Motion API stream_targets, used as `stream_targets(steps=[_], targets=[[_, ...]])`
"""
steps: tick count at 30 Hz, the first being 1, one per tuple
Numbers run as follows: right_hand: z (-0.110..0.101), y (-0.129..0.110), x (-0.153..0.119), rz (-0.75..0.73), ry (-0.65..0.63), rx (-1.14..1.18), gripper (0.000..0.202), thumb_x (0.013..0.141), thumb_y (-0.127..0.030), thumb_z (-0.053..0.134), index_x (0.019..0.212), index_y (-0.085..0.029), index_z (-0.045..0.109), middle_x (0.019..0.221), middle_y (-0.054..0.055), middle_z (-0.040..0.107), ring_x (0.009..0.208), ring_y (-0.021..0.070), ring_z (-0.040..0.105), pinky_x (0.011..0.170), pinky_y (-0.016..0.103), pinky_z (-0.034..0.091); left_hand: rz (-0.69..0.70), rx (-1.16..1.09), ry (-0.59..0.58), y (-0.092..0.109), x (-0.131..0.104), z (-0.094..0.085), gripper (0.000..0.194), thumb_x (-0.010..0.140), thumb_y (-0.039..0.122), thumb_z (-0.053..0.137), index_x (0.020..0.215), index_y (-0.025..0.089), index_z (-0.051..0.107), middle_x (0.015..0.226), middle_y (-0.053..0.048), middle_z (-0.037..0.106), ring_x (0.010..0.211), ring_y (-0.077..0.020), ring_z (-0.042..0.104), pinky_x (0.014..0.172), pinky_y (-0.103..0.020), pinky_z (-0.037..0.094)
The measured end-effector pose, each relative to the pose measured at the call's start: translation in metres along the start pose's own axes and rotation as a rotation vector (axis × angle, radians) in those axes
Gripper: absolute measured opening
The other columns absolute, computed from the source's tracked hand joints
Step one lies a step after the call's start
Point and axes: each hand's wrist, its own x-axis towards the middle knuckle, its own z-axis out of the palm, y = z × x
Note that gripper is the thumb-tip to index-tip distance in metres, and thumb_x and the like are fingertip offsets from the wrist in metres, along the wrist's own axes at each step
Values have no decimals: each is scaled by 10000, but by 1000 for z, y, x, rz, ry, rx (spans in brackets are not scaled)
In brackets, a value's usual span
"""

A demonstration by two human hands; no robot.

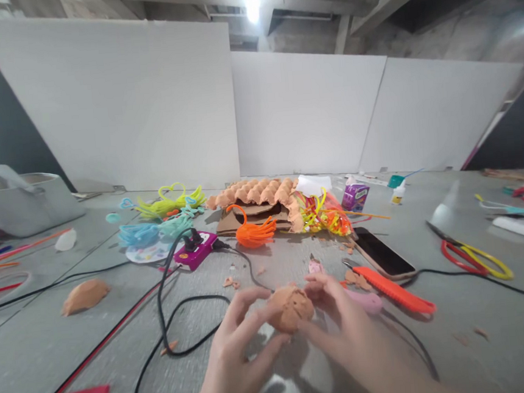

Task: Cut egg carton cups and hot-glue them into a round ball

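Between my hands, low in the middle of the head view, is a rough tan lump (pixel 290 308) with creases on its surface. My left hand (pixel 245 345) has its fingertips on the lump's left side, thumb below. On the right side, my right hand (pixel 339 318) holds it with thumb and fingers. Just right of my right hand lie a pink-handled tool (pixel 365 301) with a cable and an orange cutter (pixel 393 289). Small tan scraps (pixel 231 282) are scattered behind the lump.
Behind stand tan egg-tray pieces (pixel 261 191), an orange pipe-cleaner bundle (pixel 255 234) and a purple power strip (pixel 196 251). Black cables (pixel 162 315) loop at left. A phone (pixel 383 253) and scissors (pixel 473 257) lie right. A tan shell piece (pixel 86 296) sits left.
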Motion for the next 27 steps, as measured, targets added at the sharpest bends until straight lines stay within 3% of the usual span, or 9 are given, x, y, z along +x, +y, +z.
stream_targets(steps=[4, 8, 13, 18, 27], targets=[[-1, 0, 1, -49, 17, -31, 322, 717, -341, 643, 989, -199, 546, 886, 41, 724, 804, 196, 701, 699, 249, 582, 41, 35, -15, 4, 5, -4, 356, 837, 109, 590, 1127, 315, 585, 980, -9, 520, 903, -152, 592, 801, -280, 525], [1, 8, -2, -190, 70, -151, 351, 710, -259, 660, 1026, -207, 516, 900, 18, 702, 786, 174, 686, 762, 263, 567, 164, 18, -48, 6, 8, -7, 360, 840, 31, 535, 1110, 258, 601, 947, -20, 494, 854, -133, 588, 753, -240, 528], [4, 16, -7, -431, 168, -276, 339, 742, -240, 591, 1063, -231, 482, 915, 20, 664, 891, 218, 655, 940, 404, 479, 252, 100, -83, 9, 5, -12, 356, 821, -1, 543, 1089, 227, 596, 906, -26, 517, 783, -133, 573, 686, -233, 517], [-4, 12, -9, -576, 128, -362, 315, 761, -191, 551, 1067, -196, 475, 954, 60, 655, 872, 210, 641, 891, 371, 490, 340, 163, -55, 8, 3, -14, 298, 799, 8, 572, 1016, 209, 606, 812, -5, 566, 691, -138, 541, 646, -266, 465], [-3, 19, -12, -611, 108, -346, 364, 726, -156, 598, 1075, -154, 496, 984, 85, 634, 904, 203, 598, 827, 305, 494, 362, 218, -82, 7, 4, -17, 241, 799, 47, 587, 947, 238, 590, 741, 18, 630, 630, -139, 561, 651, -293, 434]])
